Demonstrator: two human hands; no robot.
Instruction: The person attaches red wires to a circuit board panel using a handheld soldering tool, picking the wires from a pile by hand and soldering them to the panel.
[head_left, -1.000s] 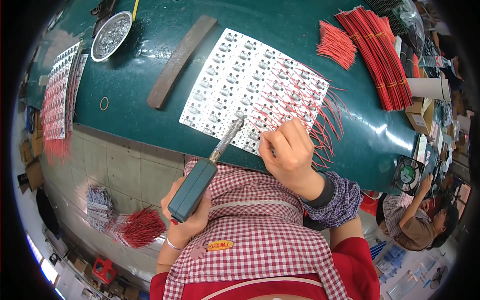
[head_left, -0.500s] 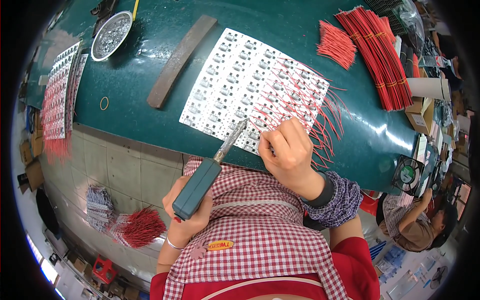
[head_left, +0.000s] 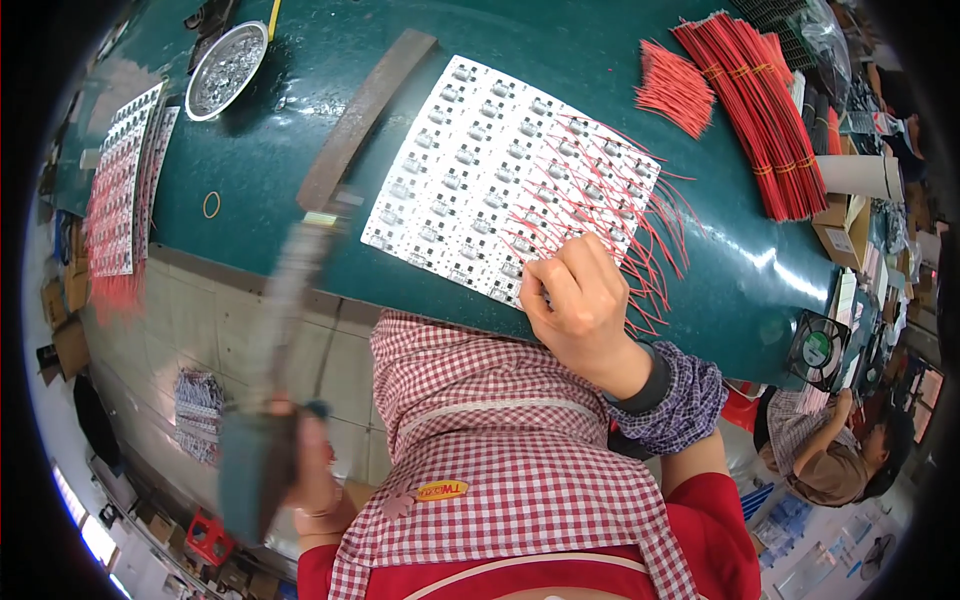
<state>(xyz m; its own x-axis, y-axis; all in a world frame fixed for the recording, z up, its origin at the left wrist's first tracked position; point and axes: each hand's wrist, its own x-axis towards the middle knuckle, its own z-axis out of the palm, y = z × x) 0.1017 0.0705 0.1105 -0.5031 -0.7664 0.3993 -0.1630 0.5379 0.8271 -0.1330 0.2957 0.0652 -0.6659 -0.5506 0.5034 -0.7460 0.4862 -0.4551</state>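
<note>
My left hand (head_left: 316,470), smeared by motion, grips a green-handled soldering iron (head_left: 252,470) off the table's front edge. The iron's blurred tip is by the near end of a dark brown bar (head_left: 365,115). On the table lies a white circuit board panel (head_left: 425,190) with rows of small parts. Thin red wires (head_left: 655,265) fan out over its right half. My right hand (head_left: 580,300) is closed in a pinch at the panel's near right edge, beside the wires. Whatever its fingers hold is hidden.
A metal bowl (head_left: 228,72) of shiny bits stands at the back left. Wired panels (head_left: 125,180) overhang the left table edge. A rubber band (head_left: 211,205) lies nearby. Bundled red wires (head_left: 755,110) and a small fan (head_left: 818,348) are at right. A co-worker (head_left: 825,450) sits beyond.
My left hand has swung the soldering iron left, away from the panel, its tip now by the brown bar. My right hand stays closed at the panel's edge.
</note>
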